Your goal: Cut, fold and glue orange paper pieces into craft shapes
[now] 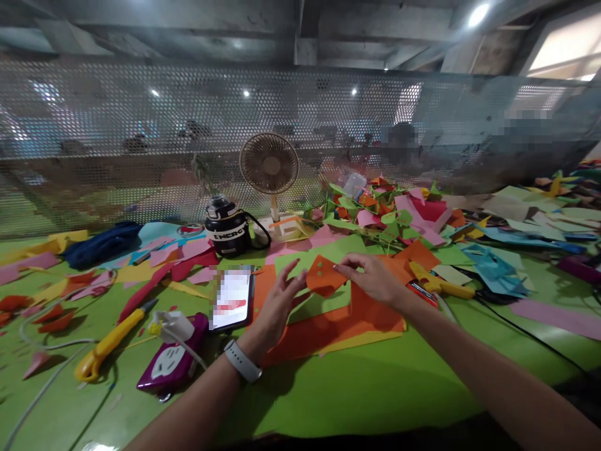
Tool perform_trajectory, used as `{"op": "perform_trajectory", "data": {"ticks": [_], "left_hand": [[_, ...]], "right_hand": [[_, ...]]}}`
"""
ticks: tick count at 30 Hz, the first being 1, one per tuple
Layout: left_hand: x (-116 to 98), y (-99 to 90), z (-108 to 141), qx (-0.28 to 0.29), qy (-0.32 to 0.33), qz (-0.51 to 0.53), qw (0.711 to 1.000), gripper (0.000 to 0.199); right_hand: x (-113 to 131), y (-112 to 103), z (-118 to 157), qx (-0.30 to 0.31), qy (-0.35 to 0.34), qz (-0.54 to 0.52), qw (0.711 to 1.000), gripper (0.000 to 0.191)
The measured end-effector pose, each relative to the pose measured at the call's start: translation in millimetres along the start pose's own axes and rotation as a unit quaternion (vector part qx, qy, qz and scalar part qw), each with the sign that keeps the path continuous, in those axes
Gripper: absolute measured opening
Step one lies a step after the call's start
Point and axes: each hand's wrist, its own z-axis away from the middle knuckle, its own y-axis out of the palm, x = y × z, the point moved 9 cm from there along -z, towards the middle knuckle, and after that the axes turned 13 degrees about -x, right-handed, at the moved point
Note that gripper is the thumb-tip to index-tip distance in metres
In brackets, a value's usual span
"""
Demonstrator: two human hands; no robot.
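An orange paper piece (323, 277) with small holes in it hangs between my hands, pinched at its right edge by the thumb and fingers of my right hand (369, 275). My left hand (277, 304), a pale watch band on its wrist, is open with fingers spread. Its fingertips are close to the piece's left side; whether they touch it I cannot tell. Below both hands lie an orange sheet (328, 332) and green sheets (328, 305). Just left of my left hand is a phone (233, 297) with its screen lit.
A fan (269, 164) and a black jug (228, 228) stand by the perforated screen (154, 144). To the left are a yellow-handled tool (110, 344) and a purple box (173, 360) with a cable. A yellow glue gun (439, 283) lies right. Paper scraps (380, 210) pile up behind.
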Motion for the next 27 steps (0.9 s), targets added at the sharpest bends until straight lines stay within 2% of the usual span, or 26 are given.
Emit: {"op": "perform_trajectory", "data": {"ticks": [3,6,10,14,16,18,20,22,24,25,27], "left_hand": [[-2.5,-11.8,-7.8,-0.048,0.012,-0.003,0.999,0.044],[-1.7,-13.2,-8.1,-0.05,0.005,-0.039,0.998,0.043],[5.0,0.7,2.0,0.015,-0.019,-0.066,0.998,0.056],[17.6,16.4,11.1,0.1,-0.04,-0.102,0.989,0.038],[22.8,17.8,11.3,0.113,-0.05,-0.119,0.985,0.033],[24.9,15.0,9.1,0.103,-0.058,-0.125,0.985,0.034],[23.4,11.3,6.2,0.085,-0.056,-0.126,0.987,0.034],[19.8,8.4,3.2,0.069,-0.045,-0.123,0.989,0.035],[18.1,4.9,0.1,0.05,-0.042,-0.116,0.991,0.036],[18.1,2.7,-1.5,0.038,-0.044,-0.111,0.992,0.036],[18.4,-1.1,-4.4,0.019,-0.047,-0.098,0.994,0.037]], "right_hand": [[-11.7,-9.6,-3.5,-0.014,0.013,-0.01,1.0,0.033],[-17.7,-14.6,-4.4,-0.017,0.022,-0.02,0.999,0.033],[-16.6,-13.0,-1.7,0.001,0.032,-0.02,0.999,0.033],[-10.7,-4.2,2.6,0.015,0.023,-0.01,1.0,0.033],[-6.5,-1.1,5.5,0.024,0.01,-0.006,1.0,0.034],[-4.6,-6.9,8.7,0.022,0.003,-0.015,1.0,0.035],[-10.4,-25.7,12.9,0.01,0.012,-0.007,1.0,0.035],[-26.9,-57.2,19.1,-0.01,0.03,0.046,0.998,0.034],[-49.5,-97.3,27.7,-0.041,0.035,0.133,0.99,0.033],[-62.9,-114.1,33.4,-0.037,0.035,0.187,0.981,0.035],[-90.3,-143.0,45.2,-0.031,0.03,0.303,0.952,0.041]]}}
